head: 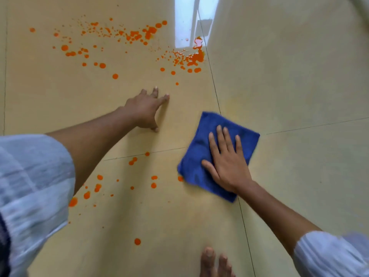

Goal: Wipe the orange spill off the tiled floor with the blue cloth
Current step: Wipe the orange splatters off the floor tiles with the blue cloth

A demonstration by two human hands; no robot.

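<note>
- Pale blue-white sleeve (30,188) fills the left edge of the view, pushed up above the forearm.
- Orange spill (139,35) lies scattered over the tiled floor (289,76): a wide band of drops and specks across the upper left, a denser puddle near the top centre beside a grout line and a bright window reflection, and a looser group of drops at lower left, beside the left forearm.
- One drop sits alone low in the view, near the bare toes (215,260) at the bottom edge.
- Left hand (143,110) is planted flat on a bare stretch of tile, fingers spread wide and holding nothing; the fingertips point toward the upper band of drops but stay apart from it.
- Between the two hands the tile is free of drops, with a faint yellowish smear.
- Blue cloth (199,156) lies folded into a rough square, set cornerwise, right where two grout lines cross; one small orange drop touches its lower left edge.
- Right hand (227,164) presses down on the cloth with the palm, fingers extended and slightly apart, thumb out to the left; it pins the cloth rather than gripping it.
- Right of the cloth the tiles are clean and open all the way to the frame edge.
- A second pale sleeve covers the right arm at the bottom right corner.
</note>
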